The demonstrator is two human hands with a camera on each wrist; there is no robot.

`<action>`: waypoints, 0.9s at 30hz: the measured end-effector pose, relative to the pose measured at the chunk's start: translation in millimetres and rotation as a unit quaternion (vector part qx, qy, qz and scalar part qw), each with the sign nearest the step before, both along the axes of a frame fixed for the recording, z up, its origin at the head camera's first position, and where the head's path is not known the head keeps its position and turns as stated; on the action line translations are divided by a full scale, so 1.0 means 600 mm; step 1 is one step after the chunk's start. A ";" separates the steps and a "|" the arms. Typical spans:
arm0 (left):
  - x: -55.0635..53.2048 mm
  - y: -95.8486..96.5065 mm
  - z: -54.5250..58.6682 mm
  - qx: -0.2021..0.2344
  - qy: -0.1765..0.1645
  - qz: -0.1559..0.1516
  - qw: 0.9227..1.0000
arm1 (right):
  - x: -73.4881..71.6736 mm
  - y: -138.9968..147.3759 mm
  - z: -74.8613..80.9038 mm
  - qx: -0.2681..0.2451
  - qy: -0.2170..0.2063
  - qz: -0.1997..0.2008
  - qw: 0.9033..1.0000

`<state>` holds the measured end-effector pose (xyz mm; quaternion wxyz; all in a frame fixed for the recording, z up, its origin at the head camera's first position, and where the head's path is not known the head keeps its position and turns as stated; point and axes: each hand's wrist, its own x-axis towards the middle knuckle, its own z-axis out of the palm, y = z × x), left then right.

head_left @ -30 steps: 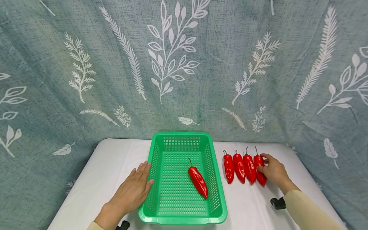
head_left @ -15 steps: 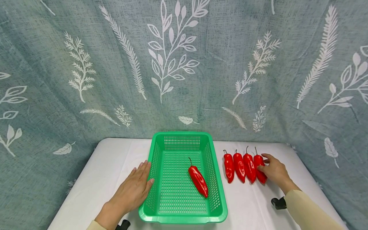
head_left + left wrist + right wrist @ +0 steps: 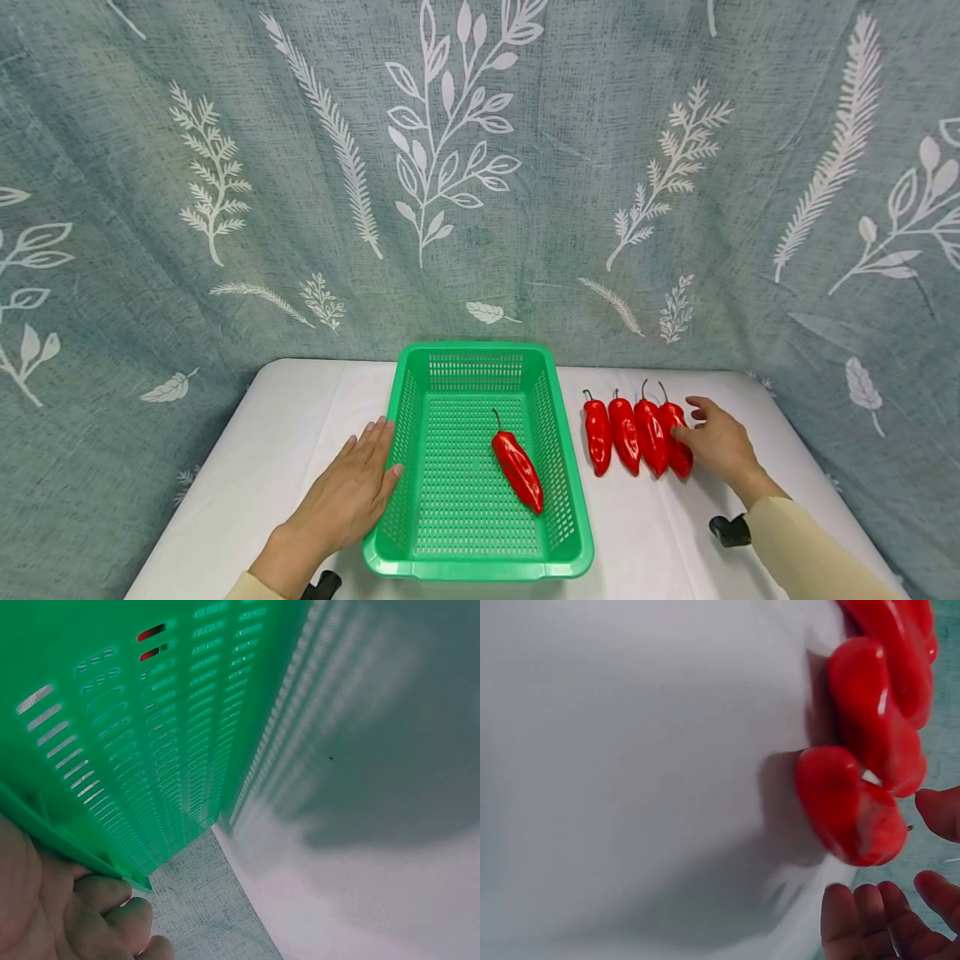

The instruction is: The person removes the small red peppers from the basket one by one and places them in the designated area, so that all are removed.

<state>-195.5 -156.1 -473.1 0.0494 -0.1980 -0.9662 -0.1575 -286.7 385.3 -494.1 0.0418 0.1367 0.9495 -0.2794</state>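
Straight fingers of my left hand (image 3: 341, 487) rest along the left rim of a green perforated basket (image 3: 480, 570). Inside the basket, right of its middle, lies one red chili pepper (image 3: 517, 472), its stem toward the back. To the right of the basket several more red peppers lie side by side in a row, stems away from me. My right hand (image 3: 723, 446) is at the rightmost pepper (image 3: 678, 442), its thumb over the body. In the right wrist view, the thumb and loosely bent fingers (image 3: 841, 919) stand spread around that pepper (image 3: 829, 787), with gaps showing.
A white cloth (image 3: 300, 433) covers the table. Behind it hangs a grey-green curtain (image 3: 480, 233) with white leaf prints, reaching the table's back edge. Black wrist cameras (image 3: 729, 531) sit under both forearms.
The rightmost pepper has shifted slightly left, closer to its neighbour, and its stem now leans left. My right fingers have drawn a little away from it. The left hand and basket stay put.
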 end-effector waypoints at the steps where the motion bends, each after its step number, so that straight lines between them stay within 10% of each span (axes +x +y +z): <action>1: 0.000 0.000 0.000 0.000 0.002 0.000 1.000 | 0.001 -0.003 0.003 0.000 0.005 0.000 1.000; 27: 0.001 0.000 -0.002 -0.002 0.008 -0.004 1.000 | 0.033 -0.172 0.125 -0.061 0.116 0.135 0.982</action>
